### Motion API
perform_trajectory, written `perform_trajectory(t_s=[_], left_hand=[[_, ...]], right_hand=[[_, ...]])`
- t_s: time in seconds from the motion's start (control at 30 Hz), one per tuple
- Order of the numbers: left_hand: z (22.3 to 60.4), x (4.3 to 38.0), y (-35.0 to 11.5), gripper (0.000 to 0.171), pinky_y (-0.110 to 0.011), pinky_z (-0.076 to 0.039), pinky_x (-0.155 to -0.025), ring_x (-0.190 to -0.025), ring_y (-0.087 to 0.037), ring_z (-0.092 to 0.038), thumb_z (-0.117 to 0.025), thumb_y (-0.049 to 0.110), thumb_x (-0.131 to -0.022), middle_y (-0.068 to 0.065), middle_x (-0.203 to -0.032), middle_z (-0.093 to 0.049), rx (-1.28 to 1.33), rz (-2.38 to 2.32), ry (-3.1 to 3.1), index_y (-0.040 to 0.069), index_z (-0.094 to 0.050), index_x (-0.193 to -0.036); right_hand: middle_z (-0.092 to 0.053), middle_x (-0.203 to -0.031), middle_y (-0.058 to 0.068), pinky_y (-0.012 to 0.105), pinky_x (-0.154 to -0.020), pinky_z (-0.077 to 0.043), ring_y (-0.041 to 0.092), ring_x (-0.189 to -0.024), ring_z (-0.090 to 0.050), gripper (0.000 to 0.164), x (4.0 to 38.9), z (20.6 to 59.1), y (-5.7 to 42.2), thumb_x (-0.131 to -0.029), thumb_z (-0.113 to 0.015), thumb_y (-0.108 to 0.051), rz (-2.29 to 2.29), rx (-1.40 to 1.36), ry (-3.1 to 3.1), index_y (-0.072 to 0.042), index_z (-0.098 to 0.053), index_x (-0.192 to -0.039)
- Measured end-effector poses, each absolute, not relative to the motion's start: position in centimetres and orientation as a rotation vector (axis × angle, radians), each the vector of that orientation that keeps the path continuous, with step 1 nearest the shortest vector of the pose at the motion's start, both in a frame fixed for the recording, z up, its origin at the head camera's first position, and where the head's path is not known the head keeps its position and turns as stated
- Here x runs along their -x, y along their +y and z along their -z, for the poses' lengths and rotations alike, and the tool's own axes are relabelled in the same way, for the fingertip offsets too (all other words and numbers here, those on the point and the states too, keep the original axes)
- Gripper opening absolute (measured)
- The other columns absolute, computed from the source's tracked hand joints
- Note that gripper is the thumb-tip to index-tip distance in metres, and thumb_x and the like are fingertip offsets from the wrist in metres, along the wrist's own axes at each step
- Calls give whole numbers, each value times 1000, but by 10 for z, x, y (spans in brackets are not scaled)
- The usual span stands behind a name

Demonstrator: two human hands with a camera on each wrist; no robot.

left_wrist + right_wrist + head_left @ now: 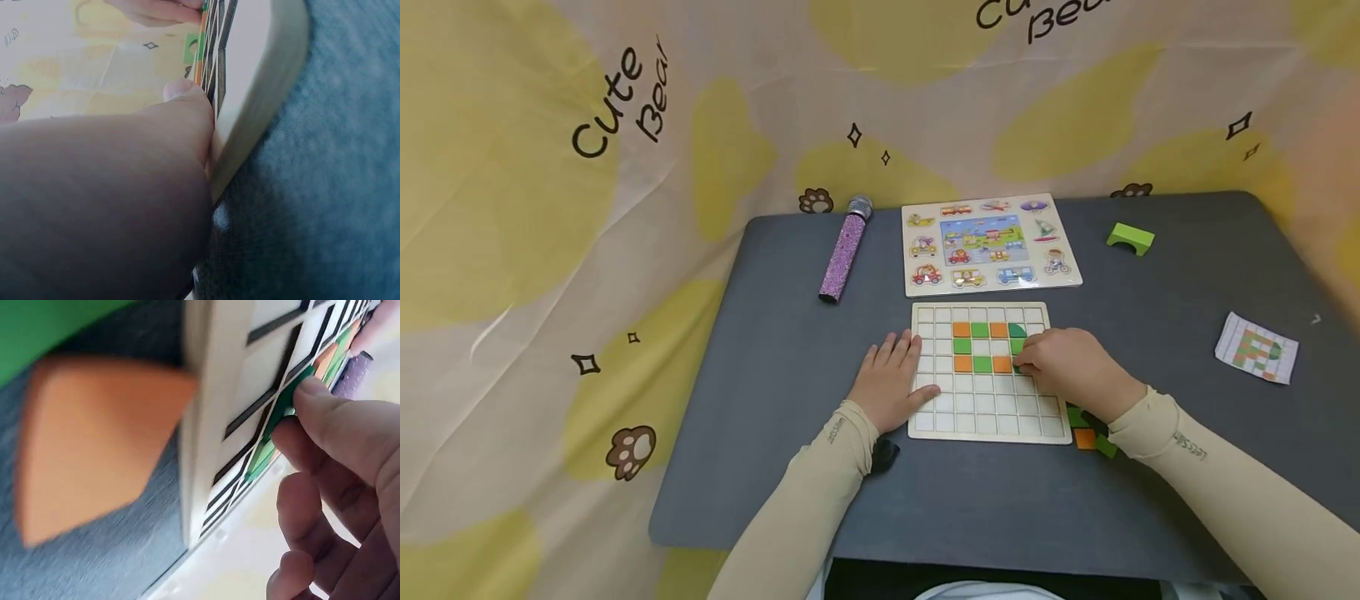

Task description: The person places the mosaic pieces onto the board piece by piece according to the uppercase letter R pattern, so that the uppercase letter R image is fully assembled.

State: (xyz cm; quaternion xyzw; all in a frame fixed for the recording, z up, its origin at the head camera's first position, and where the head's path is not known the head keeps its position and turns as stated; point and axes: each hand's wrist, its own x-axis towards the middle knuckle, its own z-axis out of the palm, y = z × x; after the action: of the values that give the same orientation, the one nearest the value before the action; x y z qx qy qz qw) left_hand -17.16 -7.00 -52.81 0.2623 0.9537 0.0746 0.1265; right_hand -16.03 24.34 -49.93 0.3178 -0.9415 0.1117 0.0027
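A white gridded board (970, 427) with a pale wooden rim lies on the table. Orange and green square tiles (982, 364) fill several cells of its upper middle, with a dark green rounded tile (1017, 331) at their top right corner. My left hand (889, 379) rests on the board's left edge, fingers extended and thumb over the rim. At the right end of the lower tile row, my right hand (1073, 367) pinches a dark green tile (286, 403) between thumb and forefinger, right at the grid. The fingers partly cover that tile in the head view.
Loose tiles, one orange (1084, 438) and several green, lie by the board's lower right corner under the right wrist. Behind the board is a vehicle picture puzzle (992, 285), with a glittery purple microphone (844, 254) to its left. A green arch block (1132, 238) and a pattern card (1257, 348) lie right.
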Motion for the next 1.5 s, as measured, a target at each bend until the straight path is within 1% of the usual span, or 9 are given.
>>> perform_trajectory(t_s=[0.13,0.3,0.5,0.63,0.8,1.0,1.13,1.33,1.5], left_hand=[[530,171,-71,88,-56,-14,-130,-163,-36,-12,-45,63,-109,-14,-177,-14,-750,-209,2771,6,-17,-171],[531,169,-73,88,-57,-17,-129,-162,-38,-15,-47,62,-109,-15,-176,-18,-761,-245,2781,5,-21,-171],[535,167,-80,89,-56,-16,-129,-163,-36,-13,-45,64,-109,-13,-177,-15,-718,-191,2783,7,-18,-171],[533,166,-83,88,-56,-15,-129,-162,-36,-14,-47,62,-109,-14,-177,-16,-713,-241,2785,6,-20,-171],[537,164,-86,88,-55,-13,-130,-163,-36,-12,-47,62,-109,-14,-177,-15,-683,-259,2771,6,-19,-171],[541,165,-83,88,-54,-11,-130,-163,-34,-10,-46,62,-109,-12,-178,-12,-673,-264,2752,8,-16,-172],[544,169,-75,89,-53,-9,-131,-163,-32,-8,-43,65,-109,-10,-178,-10,-701,-230,2764,10,-13,-172],[536,175,-65,90,-53,-10,-131,-164,-32,-7,-42,66,-108,-10,-178,-10,-735,-176,2772,10,-12,-172],[533,175,-70,89,-53,-12,-130,-163,-33,-9,-43,66,-109,-11,-178,-13,-738,-176,2785,9,-15,-172]], right_hand=[[-79,-100,1,43,-76,-64,21,-86,-73,17,162,484,245,-88,-90,-10,-437,-938,-2959,-12,-87,-105],[-78,-103,6,43,-69,-62,21,-82,-68,23,155,458,270,-92,-85,-12,-519,-604,-3040,-7,-84,-115],[-75,-98,-3,42,-69,-60,12,-79,-63,21,134,489,285,-91,-87,-25,-477,-625,-3210,-13,-85,-109],[-75,-99,-1,40,-66,-59,12,-76,-62,17,122,509,285,-89,-87,-22,-484,-642,-3164,-13,-85,-104],[-76,-93,0,42,-66,-59,15,-76,-63,16,121,510,277,-84,-90,-17,-468,-655,-3047,-11,-84,-98],[-75,-90,-4,35,-62,-53,15,-74,-59,12,130,504,263,-84,-91,-21,-493,-711,-3034,-15,-83,-90],[-74,-92,-3,36,-63,-53,14,-74,-59,13,134,496,274,-87,-89,-20,-570,-589,-3114,-13,-83,-95],[-75,-103,4,39,-68,-55,26,-92,-64,19,123,483,316,-93,-86,-25,-765,-326,-3173,-11,-81,-105],[-75,-104,3,48,-74,-57,27,-92,-65,19,113,491,337,-91,-87,-24,-690,-338,-3194,-12,-81,-103]])
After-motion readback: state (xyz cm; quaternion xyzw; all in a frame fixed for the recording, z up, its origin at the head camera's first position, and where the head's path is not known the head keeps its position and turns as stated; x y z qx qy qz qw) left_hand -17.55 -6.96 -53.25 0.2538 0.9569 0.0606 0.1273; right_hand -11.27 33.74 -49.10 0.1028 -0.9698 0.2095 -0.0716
